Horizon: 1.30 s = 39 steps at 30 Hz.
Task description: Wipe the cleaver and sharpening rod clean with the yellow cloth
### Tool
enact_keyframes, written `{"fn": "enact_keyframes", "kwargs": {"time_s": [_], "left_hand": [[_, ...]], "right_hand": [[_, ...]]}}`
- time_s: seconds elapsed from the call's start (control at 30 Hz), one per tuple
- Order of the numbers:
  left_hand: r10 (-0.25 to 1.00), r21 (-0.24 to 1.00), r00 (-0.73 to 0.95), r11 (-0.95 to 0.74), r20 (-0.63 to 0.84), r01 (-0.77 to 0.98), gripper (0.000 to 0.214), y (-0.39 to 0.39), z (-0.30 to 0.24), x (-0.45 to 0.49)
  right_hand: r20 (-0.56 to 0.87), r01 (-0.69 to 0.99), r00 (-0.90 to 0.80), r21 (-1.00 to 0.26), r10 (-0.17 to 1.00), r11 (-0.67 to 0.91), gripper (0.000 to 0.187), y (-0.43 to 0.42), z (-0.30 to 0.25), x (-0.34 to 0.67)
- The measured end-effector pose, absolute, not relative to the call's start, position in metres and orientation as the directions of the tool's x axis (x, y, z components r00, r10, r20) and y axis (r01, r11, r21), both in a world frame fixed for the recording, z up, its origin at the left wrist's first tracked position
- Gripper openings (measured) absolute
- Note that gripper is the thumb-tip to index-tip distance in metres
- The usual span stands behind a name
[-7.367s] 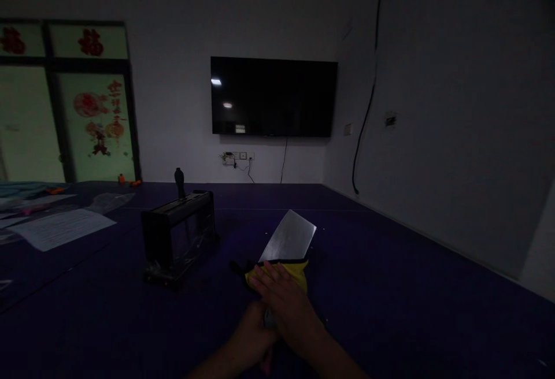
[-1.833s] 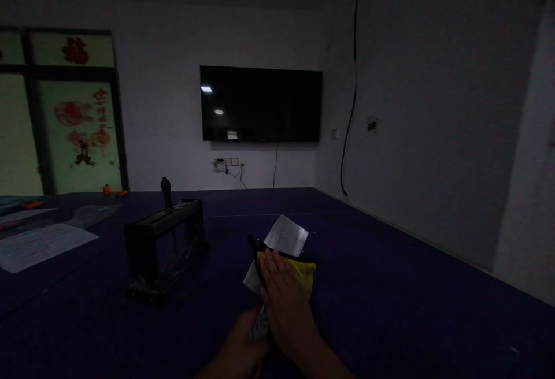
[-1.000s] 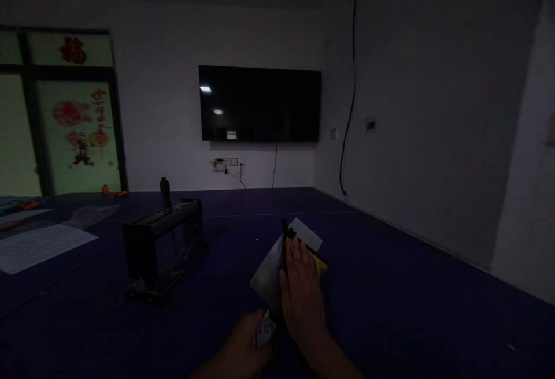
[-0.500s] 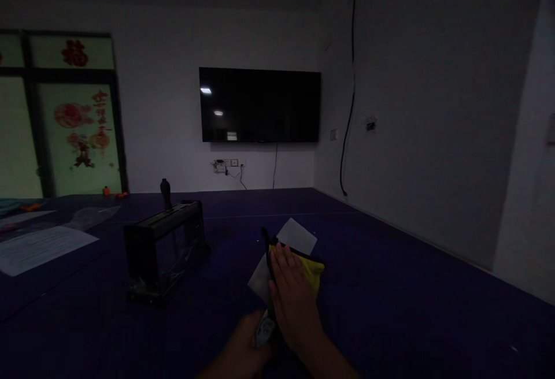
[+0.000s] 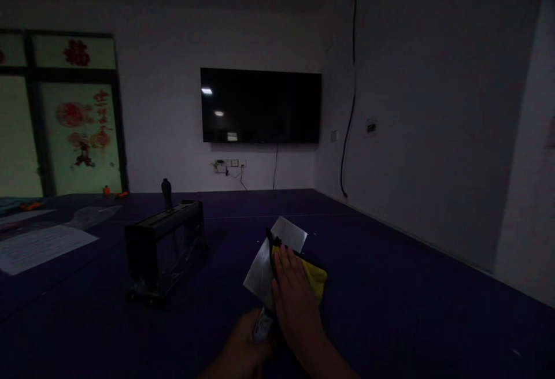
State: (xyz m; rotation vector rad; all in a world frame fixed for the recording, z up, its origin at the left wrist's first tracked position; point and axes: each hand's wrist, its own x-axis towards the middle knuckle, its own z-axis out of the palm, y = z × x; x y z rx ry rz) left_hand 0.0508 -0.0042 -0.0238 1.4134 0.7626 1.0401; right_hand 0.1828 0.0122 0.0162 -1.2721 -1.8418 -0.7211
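Head camera: the open right hand [image 5: 297, 304] presses a yellow cloth [image 5: 317, 278], slid back from the tip, onto the broad steel cleaver [image 5: 262, 263]. The closed left hand [image 5: 240, 351] grips its handle.

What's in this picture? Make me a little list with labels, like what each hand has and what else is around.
left hand: grips the handle of a cleaver.
right hand: lies flat, pressing a yellow cloth on the blade.
blade: wide and shiny, pointing away from the person, over the dark blue table.
nearby: dark knife rack to the left, one black handle sticking up from it.
further off: paper sheets far left; television on the wall.
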Motion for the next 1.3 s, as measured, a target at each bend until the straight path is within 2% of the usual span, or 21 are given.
{"fn": "enact_keyframes", "kwargs": {"time_s": [0.23,0.37,0.67,0.97,1.3], "left_hand": [[0.893,0.991,0.440,-0.125,0.094,0.042,0.032,-0.002,-0.024,0.044],[0.888,0.978,0.449,-0.174,0.104,0.118,0.031,-0.004,-0.020,0.042],[0.875,0.922,0.467,-0.277,0.126,0.270,0.021,-0.006,-0.012,0.043],[0.861,0.987,0.483,-0.157,0.157,-0.041,0.023,-0.006,-0.013,0.048],[0.889,0.991,0.441,-0.097,0.128,-0.092,0.023,-0.007,-0.016,0.048]], "right_hand": [[0.889,0.949,-0.118,-0.030,0.442,0.314,0.056,0.016,0.019,0.190],[0.890,0.952,-0.091,-0.053,0.446,0.302,0.056,0.014,0.023,0.191],[0.909,0.950,-0.119,-0.012,0.400,0.311,0.058,0.008,0.030,0.192],[0.841,0.911,-0.309,0.129,0.443,0.391,0.057,0.004,0.027,0.181],[0.856,0.927,-0.257,0.086,0.449,0.366,0.055,0.010,0.020,0.183]]}}
